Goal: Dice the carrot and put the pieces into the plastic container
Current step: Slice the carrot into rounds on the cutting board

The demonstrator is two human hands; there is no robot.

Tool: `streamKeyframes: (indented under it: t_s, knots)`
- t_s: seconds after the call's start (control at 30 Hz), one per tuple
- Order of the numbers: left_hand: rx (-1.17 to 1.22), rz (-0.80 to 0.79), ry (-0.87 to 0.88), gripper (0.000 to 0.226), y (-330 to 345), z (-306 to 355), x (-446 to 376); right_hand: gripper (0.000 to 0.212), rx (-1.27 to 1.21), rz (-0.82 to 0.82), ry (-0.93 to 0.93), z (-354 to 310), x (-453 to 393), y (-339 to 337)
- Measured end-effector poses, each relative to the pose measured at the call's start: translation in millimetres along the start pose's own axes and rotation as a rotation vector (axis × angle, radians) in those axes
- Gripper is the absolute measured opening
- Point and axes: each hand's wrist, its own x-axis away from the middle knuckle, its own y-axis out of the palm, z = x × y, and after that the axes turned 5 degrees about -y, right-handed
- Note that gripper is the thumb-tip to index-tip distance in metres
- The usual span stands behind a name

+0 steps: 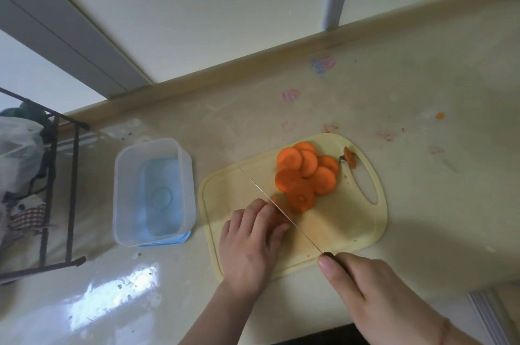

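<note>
Several round orange carrot slices (306,173) lie overlapping on the pale yellow cutting board (346,221). My left hand (250,243) presses the remaining carrot piece (277,211) onto the board, mostly covering it. My right hand (374,291) grips a dark knife handle; the thin knife blade (284,215) runs diagonally against the carrot piece beside my left fingertips. The clear plastic container (153,193) stands open and without carrot left of the board, resting on a blue lid. A carrot end with stem (349,160) lies near the board's handle hole.
A black wire rack (56,190) with a plastic bag and cloth stands at the far left. Small carrot scraps (439,115) dot the beige counter behind the board. The counter's raised back edge runs along the window sill.
</note>
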Motion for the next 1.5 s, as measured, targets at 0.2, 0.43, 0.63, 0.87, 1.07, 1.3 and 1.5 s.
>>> streamKeyframes:
  t_s: [0.2,0.43,0.63,0.87,1.07,1.3,1.5]
  knots:
    - [0.043,0.005,0.012,0.024,1,1,1,0.070,0.063,-0.012,-0.004,-5,1,1]
    - [0.064,0.034,0.009,0.029,3,0,-1,0.060,0.057,0.052,-0.053,-2,-18,18]
    - [0.032,0.052,0.015,0.033,4,0,-1,0.060,0.058,0.075,-0.108,-11,-46,29]
    - [0.018,0.027,0.041,0.021,6,-4,2,0.073,-0.001,0.025,0.038,11,-9,13]
    - [0.005,-0.014,0.024,0.026,5,-5,4,0.071,-0.031,0.054,-0.111,3,-67,30]
    - [0.096,-0.010,0.011,0.023,-6,0,4,0.056,-0.290,-0.005,0.088,-6,-67,4]
    - [0.101,0.024,-0.008,0.019,-6,2,11,0.054,-0.110,-0.006,-0.045,-10,-23,-2]
